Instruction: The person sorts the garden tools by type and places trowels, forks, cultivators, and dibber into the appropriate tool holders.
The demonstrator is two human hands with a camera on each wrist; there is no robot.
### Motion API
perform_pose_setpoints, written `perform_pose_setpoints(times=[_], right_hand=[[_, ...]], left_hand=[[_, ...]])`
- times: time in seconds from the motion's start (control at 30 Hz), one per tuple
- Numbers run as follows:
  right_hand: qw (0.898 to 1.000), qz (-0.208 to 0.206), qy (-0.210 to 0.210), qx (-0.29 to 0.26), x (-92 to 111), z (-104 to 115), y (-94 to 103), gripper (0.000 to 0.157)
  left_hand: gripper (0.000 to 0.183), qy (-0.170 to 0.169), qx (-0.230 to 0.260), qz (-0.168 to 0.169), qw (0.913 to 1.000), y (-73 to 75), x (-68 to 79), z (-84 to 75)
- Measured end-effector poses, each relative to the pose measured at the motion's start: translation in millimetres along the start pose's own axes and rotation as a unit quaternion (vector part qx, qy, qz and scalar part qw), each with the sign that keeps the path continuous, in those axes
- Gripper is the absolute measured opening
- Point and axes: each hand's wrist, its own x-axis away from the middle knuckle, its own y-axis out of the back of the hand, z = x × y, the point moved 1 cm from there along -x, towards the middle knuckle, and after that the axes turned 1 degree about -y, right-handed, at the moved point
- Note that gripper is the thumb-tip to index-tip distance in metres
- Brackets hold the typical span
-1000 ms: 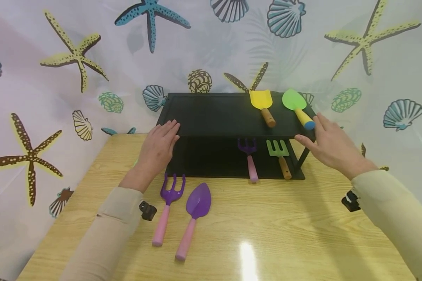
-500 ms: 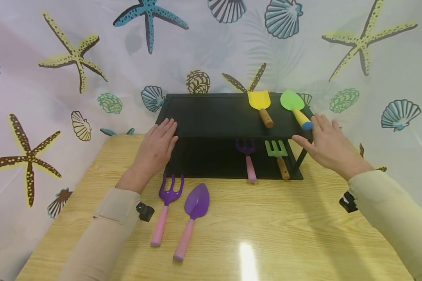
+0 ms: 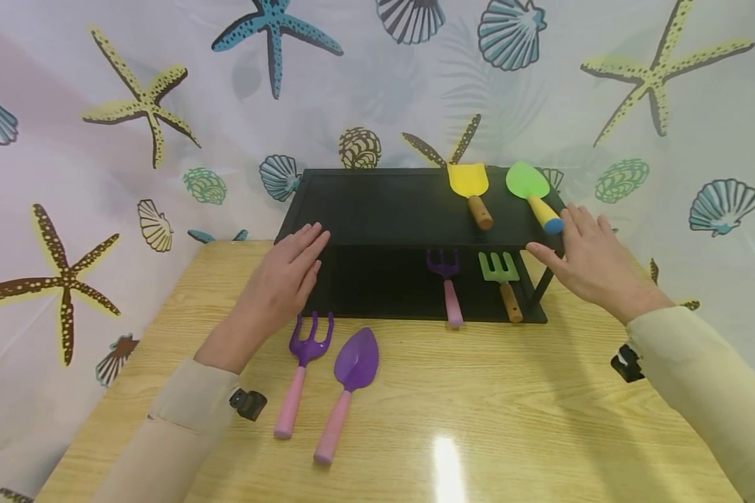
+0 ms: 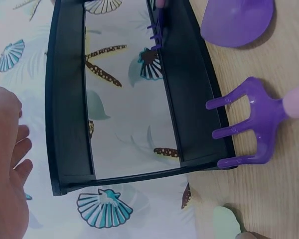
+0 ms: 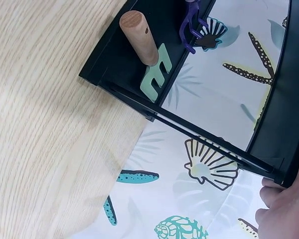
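Observation:
A black two-tier rack [image 3: 377, 209] stands against the patterned cloth. My left hand [image 3: 279, 272], fingers straight and together, is over its front left corner in the head view; the left wrist view shows a gap between hand and rack. My right hand [image 3: 594, 262] rests at the front right corner, thumb at the front edge, fingers along the side. On the top tier lie a yellow shovel [image 3: 468, 180] and a green trowel [image 3: 528, 181]. The lower tier bears a purple hand fork [image 3: 453, 304] and a green hand fork [image 3: 511, 302].
Another purple hand fork [image 3: 292, 398] and a purple trowel [image 3: 356, 360], both pink-handled, lie on the wooden table [image 3: 509, 419] before the rack. A pale green tool [image 4: 226, 222] with a brown part lies left of the rack, partly out of frame. Patterned cloth [image 3: 377, 84] hangs behind.
My left hand has lifted off the rack's front left corner and shifted slightly, its fingers now closer together. The right hand and all the tools stay where they were.

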Motion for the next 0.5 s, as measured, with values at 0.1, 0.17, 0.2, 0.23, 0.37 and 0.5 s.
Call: perform_pose_setpoints(times=[0.1,0.17,0.2,0.23,0.37,0.5], right_hand=[[1.0,0.0,-0.001,-0.004,0.0,-0.4,-0.2,0.099],[1.0,0.0,-0.002,-0.006,0.1,-0.2,-0.1,0.099],[1.0,0.0,-0.002,-0.007,0.2,-0.2,-0.1,0.099],[1.0,0.001,-0.002,-0.008,0.2,-0.1,-0.2,0.099],[1.0,0.003,-0.001,-0.008,0.1,-0.1,0.0,0.099],[1.0,0.007,-0.001,-0.008,-0.1,-0.5,0.0,0.099]], left_hand=[[0.052,-0.025,0.008,-0.024,0.9994,1.0,6.2,-6.1],[0.053,-0.033,0.014,-0.031,0.9989,1.4,11.4,-10.8],[0.053,-0.037,0.017,-0.032,0.9986,1.5,14.2,-13.3],[0.053,-0.04,0.021,-0.03,0.9985,1.6,17.1,-15.8],[0.055,-0.04,0.03,-0.021,0.9985,2.0,28.1,-25.0],[0.056,-0.033,0.031,-0.009,0.9989,1.4,36.8,-32.4]])
